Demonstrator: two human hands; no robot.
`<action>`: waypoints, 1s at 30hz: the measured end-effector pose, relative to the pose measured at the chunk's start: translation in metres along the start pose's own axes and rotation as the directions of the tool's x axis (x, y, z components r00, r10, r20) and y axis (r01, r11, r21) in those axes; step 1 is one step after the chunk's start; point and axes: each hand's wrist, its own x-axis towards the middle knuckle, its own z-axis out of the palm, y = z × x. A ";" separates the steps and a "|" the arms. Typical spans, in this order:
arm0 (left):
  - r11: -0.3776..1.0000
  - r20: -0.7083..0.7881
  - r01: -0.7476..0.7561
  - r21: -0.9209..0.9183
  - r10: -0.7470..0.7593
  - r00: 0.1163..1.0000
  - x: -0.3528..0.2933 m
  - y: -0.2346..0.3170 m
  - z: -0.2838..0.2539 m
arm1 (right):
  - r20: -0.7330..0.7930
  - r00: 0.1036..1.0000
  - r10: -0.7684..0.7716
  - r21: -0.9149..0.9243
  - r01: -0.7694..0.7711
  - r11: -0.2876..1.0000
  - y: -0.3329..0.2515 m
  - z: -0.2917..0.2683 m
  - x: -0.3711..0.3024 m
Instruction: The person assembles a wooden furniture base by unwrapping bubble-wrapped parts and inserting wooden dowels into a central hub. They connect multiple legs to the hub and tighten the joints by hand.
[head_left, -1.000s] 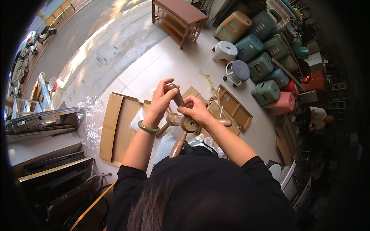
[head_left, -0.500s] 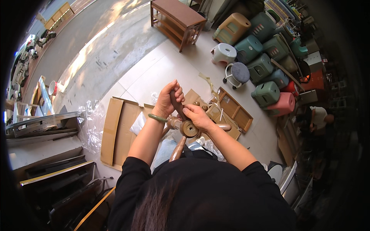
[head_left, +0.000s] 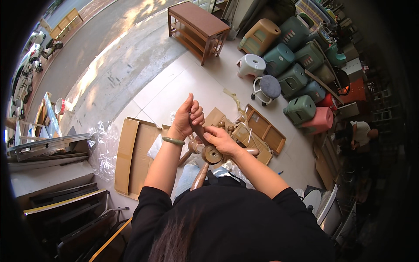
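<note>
L hand (head_left: pixel 187 117) w/ fingers curled round top of brown leg (head_left: pixel 199 130), R hand (head_left: pixel 221 140) gripping its lower end by wooden hub (head_left: pixel 207 156), both above pale tiled floor (head_left: pixel 163 89), cardboard (head_left: pixel 126 155) to L, plastic stools (head_left: pixel 293 81) clustered to R, brown bench (head_left: pixel 200 19) ahead, road (head_left: pixel 74 59) beyond

Pink plastic stool (head_left: pixel 321 118), brown bench (head_left: pixel 198 19) — shelved below

Two hands (head_left: pixel 222 140) are gripping one brown bar (head_left: pixel 199 130). Far off, one rack (head_left: pixel 198 19) is standing; to the right, one wheeled stool (head_left: pixel 269 87), one white stool (head_left: pixel 252 64) and one pink stool (head_left: pixel 321 118) are resting.
</note>
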 end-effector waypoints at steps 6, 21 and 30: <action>0.902 -0.308 -0.186 0.391 0.318 0.896 -0.010 -0.015 0.007 | -0.103 0.994 0.018 -0.175 -0.036 0.984 0.002 -0.004 0.001; 0.986 0.196 -0.024 0.167 -0.009 0.981 0.003 0.007 -0.019 | 0.322 0.813 0.485 0.137 -0.547 0.826 -0.029 0.003 0.055; 0.942 -0.357 -0.134 0.307 0.244 0.902 -0.010 -0.004 0.019 | -0.314 0.946 -0.085 -0.491 -0.085 0.867 -0.011 0.040 0.044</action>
